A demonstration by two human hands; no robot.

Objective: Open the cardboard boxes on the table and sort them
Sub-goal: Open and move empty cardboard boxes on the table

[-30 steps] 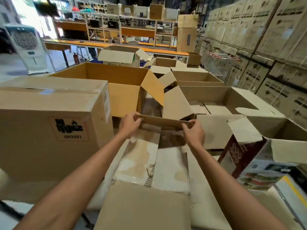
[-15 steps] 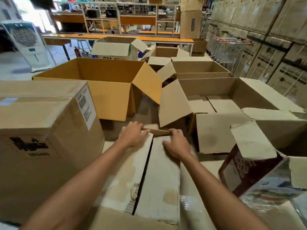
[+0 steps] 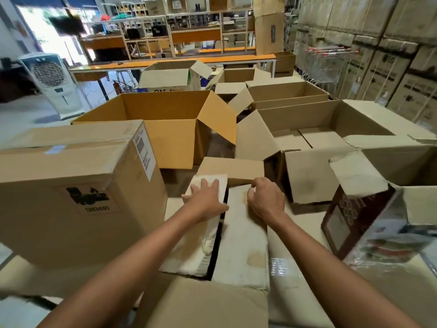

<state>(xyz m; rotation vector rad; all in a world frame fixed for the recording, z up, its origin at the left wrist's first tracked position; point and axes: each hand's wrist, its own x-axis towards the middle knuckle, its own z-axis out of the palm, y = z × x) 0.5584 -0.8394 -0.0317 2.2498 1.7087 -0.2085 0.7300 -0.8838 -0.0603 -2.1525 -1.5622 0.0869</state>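
The left hand (image 3: 204, 200) was laid flat, fingers straight and spread, on the left top flap (image 3: 209, 184) of the worn pale cardboard box (image 3: 241, 245) that stood directly under both forearms. Half a second before, this hand had been curled over the far edge together with the other one; now that grip was given up. The right hand (image 3: 266, 200) was kept close beside it, the two not touching, its fingers curled and its thumb pinched on the near edge of the brown end flap (image 3: 231, 168). This end flap, seen earlier only as a thin edge, was now shown as a wide panel just beyond the fingertips. A dark gap was left between the two top flaps. A sealed box (image 3: 71, 197) was seen left of the left hand, an orange-brown open box (image 3: 165, 129) beyond it, and a dark red printed carton (image 3: 354, 221) right of the right hand.
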